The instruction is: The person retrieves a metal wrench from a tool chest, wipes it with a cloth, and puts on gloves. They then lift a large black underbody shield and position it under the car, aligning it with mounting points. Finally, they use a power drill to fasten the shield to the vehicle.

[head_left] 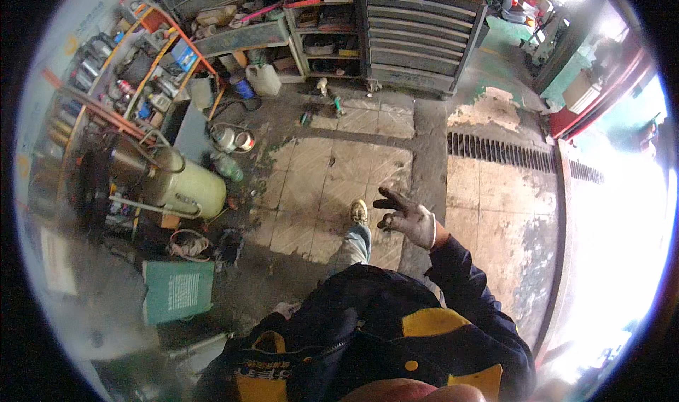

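My right hand, in a pale work glove with blackened fingers, is held out over the tiled floor. Its fingers are spread, and I see nothing in them. Low beside my dark jacket, only a small part of my gloved left hand shows; its fingers are mostly hidden, so a grip cannot be made out. One foot in a worn shoe is stepping forward on the light tiles, left of my right hand. Neither hand visibly touches any object.
Ahead stands a dark tool chest with several drawers. A small green item lies on the floor before it. To the left are a pale cylindrical tank, a green box and loaded shelves. A drain grate crosses the right.
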Demonstrator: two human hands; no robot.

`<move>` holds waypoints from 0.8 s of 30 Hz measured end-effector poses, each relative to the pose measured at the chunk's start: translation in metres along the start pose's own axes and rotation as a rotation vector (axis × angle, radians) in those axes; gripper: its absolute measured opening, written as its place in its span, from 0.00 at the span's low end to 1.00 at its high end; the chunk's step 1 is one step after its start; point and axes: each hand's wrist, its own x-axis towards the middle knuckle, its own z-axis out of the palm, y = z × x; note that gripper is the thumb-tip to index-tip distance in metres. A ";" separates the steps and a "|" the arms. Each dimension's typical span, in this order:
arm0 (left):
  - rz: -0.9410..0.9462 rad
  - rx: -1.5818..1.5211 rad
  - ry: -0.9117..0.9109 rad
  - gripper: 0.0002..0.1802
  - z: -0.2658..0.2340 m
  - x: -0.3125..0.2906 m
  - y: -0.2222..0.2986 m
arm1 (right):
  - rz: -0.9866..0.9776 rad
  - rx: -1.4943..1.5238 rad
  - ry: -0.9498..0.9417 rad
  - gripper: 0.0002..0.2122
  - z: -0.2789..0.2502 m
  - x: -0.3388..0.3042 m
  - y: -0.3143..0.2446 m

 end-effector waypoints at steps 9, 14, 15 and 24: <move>0.536 0.948 0.342 0.29 -0.113 0.090 0.497 | 0.174 -0.331 0.407 0.32 -0.146 0.164 -0.081; 0.897 0.449 0.392 0.36 -0.091 0.042 0.809 | 0.129 -0.250 0.570 0.28 -0.226 0.223 -0.115; 1.014 0.442 0.383 0.34 -0.077 0.025 0.862 | 0.174 -0.247 0.575 0.28 -0.245 0.239 -0.114; 1.131 -0.264 -0.070 0.28 0.034 -0.030 1.195 | 0.005 -0.353 0.620 0.27 -0.416 0.419 -0.165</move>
